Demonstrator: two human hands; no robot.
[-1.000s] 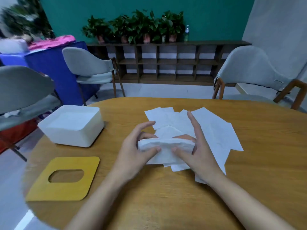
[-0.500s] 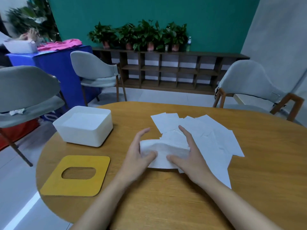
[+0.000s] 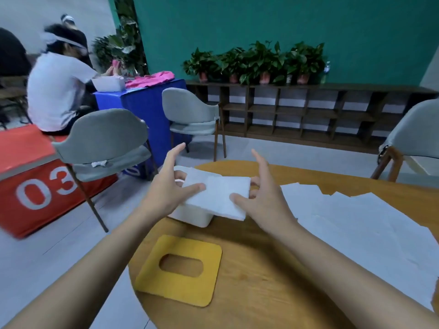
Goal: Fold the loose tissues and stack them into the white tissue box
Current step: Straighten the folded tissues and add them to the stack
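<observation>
The folded tissue [image 3: 217, 197] is showing as soft, matt white paper. Just beneath it, the white tissue box [image 3: 194, 217] is looking like smooth plastic, barely shining. In front of the box, the yellow lid [image 3: 180, 288] is reading flat and matt, and the table [image 3: 273, 269] under the box is showing smooth wood grain with a low satin sheen. Right of the box, the loose tissues [image 3: 344, 222] are looking thin, matt and papery.

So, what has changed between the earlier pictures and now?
The left hand and right hand lifted the folded tissue off the loose tissues and carried it leftward; they now hold it over the white tissue box. The yellow lid, box and loose tissues stayed on the table.
</observation>
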